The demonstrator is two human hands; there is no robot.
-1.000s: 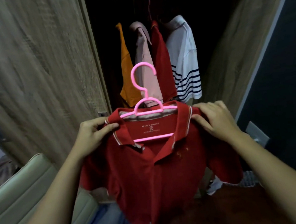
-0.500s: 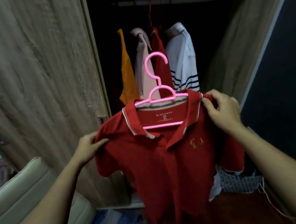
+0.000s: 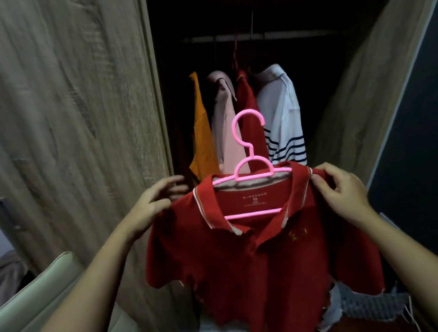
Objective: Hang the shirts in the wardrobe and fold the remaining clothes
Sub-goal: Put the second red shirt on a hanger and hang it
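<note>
A red polo shirt [image 3: 249, 257] hangs on a pink plastic hanger [image 3: 251, 162], held up in front of the open wardrobe. My left hand [image 3: 151, 205] touches the shirt's left shoulder, thumb on the fabric and fingers spread behind it. My right hand [image 3: 342, 193] pinches the shirt's right shoulder next to the collar. The hanger's hook points up, well below the dark wardrobe rail [image 3: 266, 35]. On that rail hang an orange shirt [image 3: 201, 140], a pale pink shirt [image 3: 226, 127], a red shirt [image 3: 247, 108] and a white striped shirt [image 3: 283, 121].
A wooden wardrobe door [image 3: 60, 128] stands at the left, another door panel [image 3: 360, 83] at the right. A pale green cushioned seat [image 3: 38, 306] sits at the lower left. Loose clothes [image 3: 362, 305] lie at the wardrobe's foot.
I lifted the shirt on its hanger and my view tilted up, showing the rail. My left hand moved up from the sleeve to the shoulder. My right hand kept its grip.
</note>
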